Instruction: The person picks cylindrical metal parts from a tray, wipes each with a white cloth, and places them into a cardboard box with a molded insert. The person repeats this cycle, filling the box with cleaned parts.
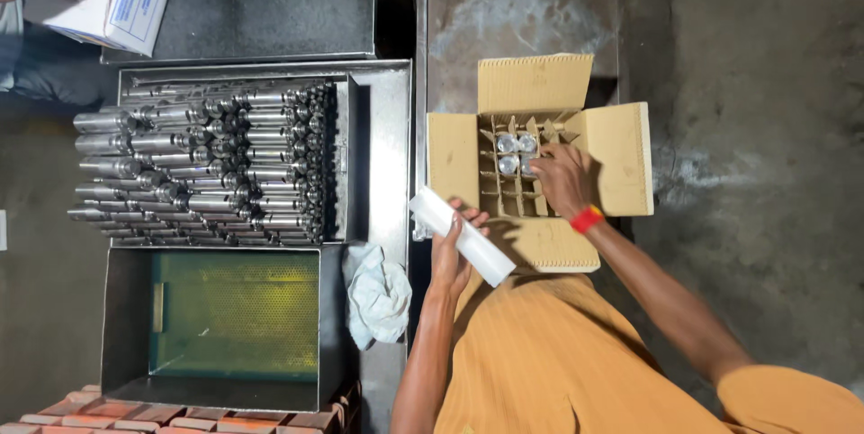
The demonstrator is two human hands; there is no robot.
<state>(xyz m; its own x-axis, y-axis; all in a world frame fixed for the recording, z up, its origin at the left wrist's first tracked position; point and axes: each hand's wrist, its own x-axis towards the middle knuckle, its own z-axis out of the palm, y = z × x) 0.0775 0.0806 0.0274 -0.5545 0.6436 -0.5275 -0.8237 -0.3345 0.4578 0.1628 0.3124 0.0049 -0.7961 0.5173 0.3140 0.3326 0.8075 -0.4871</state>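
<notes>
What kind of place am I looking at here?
Probably a small workshop's packing station. A metal tray holds stacked steel cylindrical parts, and a cardboard box with dividers is being filled by the right hand; the left hand holds a white-wrapped piece.

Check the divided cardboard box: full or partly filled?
Partly filled: the cardboard box shows about four shiny parts in its divider; other visible cells look empty.

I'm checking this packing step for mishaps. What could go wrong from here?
1. The right hand presses into the divider grid of the open cardboard box beside three wrapped pieces; the thin dividers could bend or shift.
2. The left hand holds the white wrapped tube loosely in mid-air; it might slip.
3. The metal parts piled in the tray could roll.
</notes>
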